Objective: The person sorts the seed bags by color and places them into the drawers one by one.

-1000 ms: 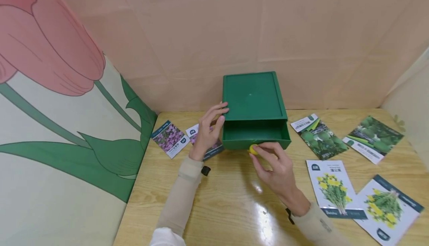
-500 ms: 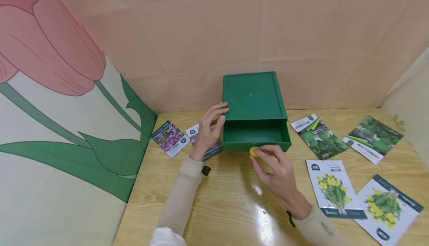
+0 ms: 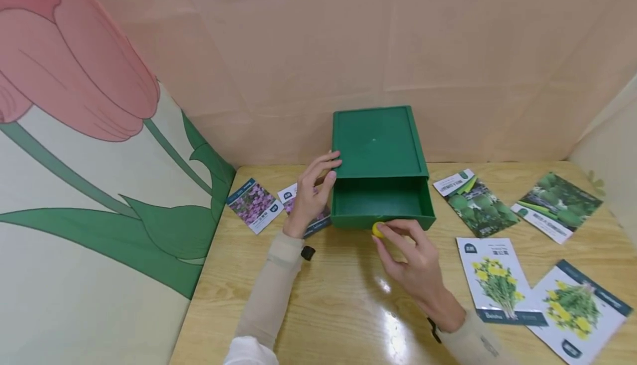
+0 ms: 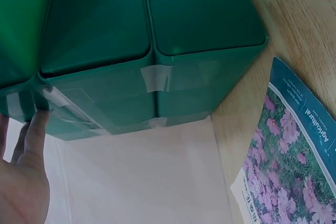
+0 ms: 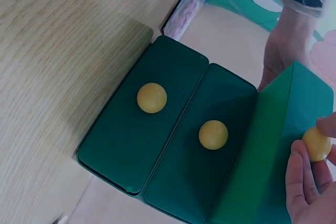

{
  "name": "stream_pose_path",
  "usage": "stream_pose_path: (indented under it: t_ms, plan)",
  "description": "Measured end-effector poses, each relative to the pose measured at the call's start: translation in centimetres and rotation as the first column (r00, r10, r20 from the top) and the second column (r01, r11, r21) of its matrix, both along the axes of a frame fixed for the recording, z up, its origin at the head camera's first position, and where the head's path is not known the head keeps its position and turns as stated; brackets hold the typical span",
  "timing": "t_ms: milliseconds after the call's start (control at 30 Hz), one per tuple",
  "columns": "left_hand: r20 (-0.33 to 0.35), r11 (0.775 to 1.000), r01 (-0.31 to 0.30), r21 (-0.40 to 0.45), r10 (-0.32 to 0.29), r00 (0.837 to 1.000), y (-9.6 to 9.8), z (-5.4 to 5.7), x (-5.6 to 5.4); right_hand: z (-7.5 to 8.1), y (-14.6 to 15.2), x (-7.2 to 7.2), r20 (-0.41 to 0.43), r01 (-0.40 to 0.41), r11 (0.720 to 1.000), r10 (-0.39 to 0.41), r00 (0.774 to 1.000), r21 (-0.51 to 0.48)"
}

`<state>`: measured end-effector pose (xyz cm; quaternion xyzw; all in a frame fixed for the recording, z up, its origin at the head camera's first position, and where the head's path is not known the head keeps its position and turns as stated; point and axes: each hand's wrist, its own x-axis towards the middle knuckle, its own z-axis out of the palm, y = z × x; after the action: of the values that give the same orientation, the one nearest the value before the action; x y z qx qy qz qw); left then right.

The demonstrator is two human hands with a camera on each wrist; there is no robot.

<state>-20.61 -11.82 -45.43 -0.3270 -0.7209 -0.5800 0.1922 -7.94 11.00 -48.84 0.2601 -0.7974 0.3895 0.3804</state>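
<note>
A green drawer cabinet [image 3: 375,141] stands at the back of the table, three drawers high. Its top drawer [image 3: 353,221] is pulled partway out, with a bare floor visible inside. My right hand [image 3: 413,260] pinches that drawer's round yellow knob [image 3: 377,230] between thumb and fingers. The right wrist view shows the same knob [image 5: 316,144] in the fingers, and the two lower drawers pushed in with their own knobs, the middle knob [image 5: 213,135] and the bottom knob [image 5: 151,98]. My left hand [image 3: 312,193] rests against the cabinet's left side, its fingertips at the top edge.
Seed packets lie on both sides: a pink-flower packet [image 3: 255,206] and another partly behind my left hand at left; at right, a green-fruit packet [image 3: 478,204], a second one [image 3: 557,207], and two overlapping yellow-flower packets [image 3: 500,279]. A pink cloth backdrop [image 3: 278,77] hangs behind.
The top drawer has slid slightly further out toward me, with my right hand drawing back on its knob. My left hand has stayed at the cabinet's side.
</note>
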Motion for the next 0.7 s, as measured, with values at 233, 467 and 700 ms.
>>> stream_pose_path:
  t_ms: [233, 467, 700]
  plan:
    - [0.008, 1.000, -0.012, -0.006, 0.012, 1.000, 0.03, -0.17, 0.31, -0.24, 0.09, 0.22, -0.048, -0.023, 1.000, 0.023, 0.999, -0.013]
    - [0.010, 1.000, -0.008, -0.001, 0.008, 1.000, 0.02, -0.05, 0.30, -0.24, -0.11, 0.20, -0.098, -0.037, 0.999, 0.034, 0.995, -0.029]
    - [-0.003, 1.000, 0.001, -0.003, -0.001, 1.000, 0.02, 0.10, 0.09, -0.04, -0.16, 0.52, -0.099, -0.025, 1.000, 0.024, 0.995, -0.013]
